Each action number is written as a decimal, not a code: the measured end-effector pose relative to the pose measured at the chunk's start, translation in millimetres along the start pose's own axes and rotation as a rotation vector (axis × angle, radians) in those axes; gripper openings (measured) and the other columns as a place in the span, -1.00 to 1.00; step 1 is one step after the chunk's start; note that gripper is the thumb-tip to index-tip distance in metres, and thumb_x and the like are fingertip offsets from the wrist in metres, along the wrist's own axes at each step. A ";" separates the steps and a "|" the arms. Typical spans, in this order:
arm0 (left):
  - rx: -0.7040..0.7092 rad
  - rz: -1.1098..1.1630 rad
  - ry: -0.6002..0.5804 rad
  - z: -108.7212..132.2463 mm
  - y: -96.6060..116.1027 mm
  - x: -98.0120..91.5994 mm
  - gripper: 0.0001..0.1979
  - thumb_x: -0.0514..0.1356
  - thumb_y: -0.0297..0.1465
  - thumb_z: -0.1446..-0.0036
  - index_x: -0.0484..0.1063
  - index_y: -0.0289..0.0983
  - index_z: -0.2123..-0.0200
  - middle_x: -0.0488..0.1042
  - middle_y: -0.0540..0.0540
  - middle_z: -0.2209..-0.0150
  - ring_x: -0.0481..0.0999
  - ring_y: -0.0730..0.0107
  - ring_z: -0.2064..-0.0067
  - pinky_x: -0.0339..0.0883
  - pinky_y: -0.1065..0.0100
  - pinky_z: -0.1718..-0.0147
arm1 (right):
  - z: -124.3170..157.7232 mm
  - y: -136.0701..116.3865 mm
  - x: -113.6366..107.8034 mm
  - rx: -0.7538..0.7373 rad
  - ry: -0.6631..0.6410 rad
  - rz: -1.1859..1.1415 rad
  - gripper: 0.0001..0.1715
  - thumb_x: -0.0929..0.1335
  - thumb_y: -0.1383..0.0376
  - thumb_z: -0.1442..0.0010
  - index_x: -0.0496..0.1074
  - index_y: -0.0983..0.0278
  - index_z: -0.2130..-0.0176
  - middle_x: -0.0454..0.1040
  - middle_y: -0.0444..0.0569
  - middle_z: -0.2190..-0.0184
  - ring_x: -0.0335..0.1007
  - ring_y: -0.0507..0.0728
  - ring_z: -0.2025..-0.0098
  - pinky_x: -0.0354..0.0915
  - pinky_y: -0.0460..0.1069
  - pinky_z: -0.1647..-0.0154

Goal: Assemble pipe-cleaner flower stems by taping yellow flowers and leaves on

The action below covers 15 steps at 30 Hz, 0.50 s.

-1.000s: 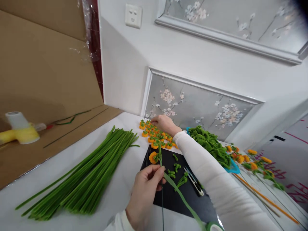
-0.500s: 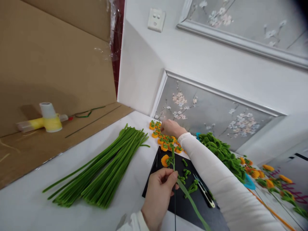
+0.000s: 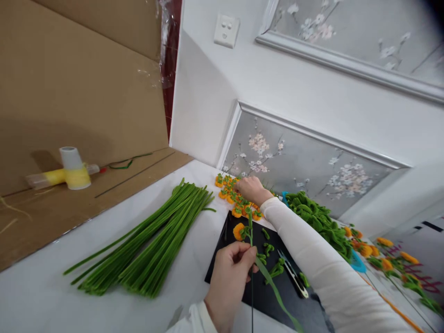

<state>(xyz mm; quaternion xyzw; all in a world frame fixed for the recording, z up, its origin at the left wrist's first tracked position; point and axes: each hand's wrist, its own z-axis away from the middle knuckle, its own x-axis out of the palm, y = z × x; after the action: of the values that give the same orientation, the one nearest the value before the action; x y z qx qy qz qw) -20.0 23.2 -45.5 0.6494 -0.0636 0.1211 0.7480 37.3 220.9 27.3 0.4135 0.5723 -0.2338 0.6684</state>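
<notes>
My left hand (image 3: 229,277) is closed in a pinch on a green pipe-cleaner stem (image 3: 250,231) that carries an orange flower head (image 3: 238,231), held over a black mat (image 3: 256,282). A strip of green tape (image 3: 275,293) trails from the stem toward the lower right. My right hand (image 3: 251,188) reaches far forward onto a pile of small orange-and-green flower heads (image 3: 231,198) by the wall. Its fingers curl down into the pile, and what they grip is hidden.
A thick bundle of green pipe cleaners (image 3: 152,240) lies left of the mat. Small snips (image 3: 294,274) and green bits lie on the mat. A heap of green leaves (image 3: 321,219) and finished flowers (image 3: 388,259) lie to the right. A yellow tool (image 3: 65,173) rests on cardboard.
The view has swung left and up over the second. My right hand has shifted slightly right within the flower-head pile; my left hand still pinches the stem.
</notes>
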 end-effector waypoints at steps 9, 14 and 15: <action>0.000 0.014 -0.001 0.3 3.7 -1.8 -0.78 0.24 -0.25 0.00 0.46 -0.31 0.47 0.36 0.03 0.58 0.36 0.47 0.48 0.14 0.50 0.56 | 24.6 20.3 -20.5 -0.040 0.383 -0.446 -0.82 0.32 0.39 -0.14 0.54 0.27 0.32 0.55 0.01 0.24 0.43 0.14 0.16 0.25 -0.04 0.12; 0.014 0.064 -0.036 0.0 9.5 -2.1 -0.77 0.27 -0.22 0.01 0.49 -0.30 0.43 0.39 0.03 0.53 0.37 0.49 0.44 0.17 0.51 0.51 | 104.9 10.9 -11.7 0.105 0.589 -0.753 -0.67 0.18 0.20 -0.28 0.42 0.33 0.18 0.50 -0.03 0.39 0.39 0.07 0.40 0.31 -0.05 0.36; 0.024 0.069 -0.043 0.2 10.8 -1.7 -0.77 0.28 -0.23 0.01 0.49 -0.30 0.44 0.39 0.03 0.53 0.36 0.50 0.45 0.16 0.51 0.52 | 124.0 4.3 -5.9 0.144 0.655 -1.026 -0.72 0.24 0.17 -0.24 0.41 0.31 0.23 0.48 -0.06 0.42 0.37 0.06 0.43 0.30 -0.05 0.38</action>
<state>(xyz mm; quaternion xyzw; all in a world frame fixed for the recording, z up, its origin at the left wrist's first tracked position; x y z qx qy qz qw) -24.5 24.2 -35.6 0.6582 -0.1006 0.1339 0.7340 110.3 120.6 34.5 0.1799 0.8568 -0.4249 0.2304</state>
